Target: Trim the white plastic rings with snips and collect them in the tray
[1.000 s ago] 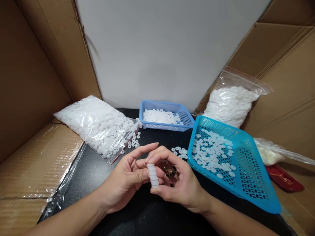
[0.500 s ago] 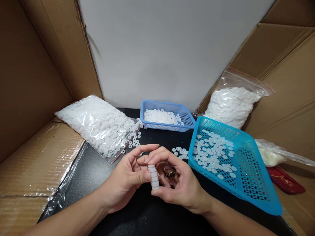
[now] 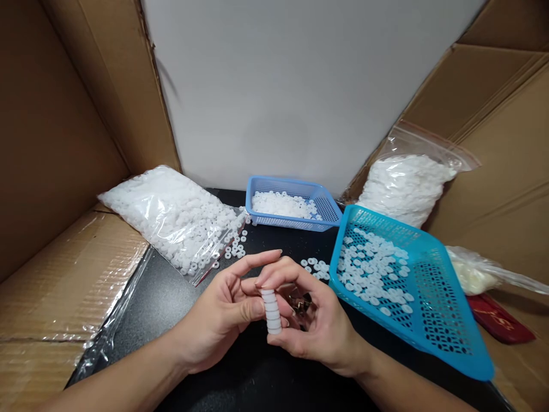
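Observation:
A short stack of white rings [image 3: 271,313] stands between my two hands, slightly tilted. My right hand [image 3: 315,317] pinches it at both ends, fingers on top and thumb at the bottom, and small brass-coloured metal pieces [image 3: 300,303] show inside its curled palm. My left hand [image 3: 227,312] presses its thumb against the side of the stack, with the index finger stretched above. In the turquoise basket [image 3: 437,257] to the right lie loose white rings [image 3: 373,263]. Farther back, a blue basket [image 3: 291,221] holds more small white pieces.
An open plastic bag of white rings [image 3: 171,217] spills onto the black table [image 3: 150,309] at the left. Behind the turquoise basket stands another full bag [image 3: 403,183]. A smaller bag [image 3: 472,272] and a red object [image 3: 500,320] lie at the right. Cardboard walls surround the table.
The stack tilts a little more and sits slightly farther right between my hands. A fingertip now shows beside it on the right. The camera view has shifted slightly.

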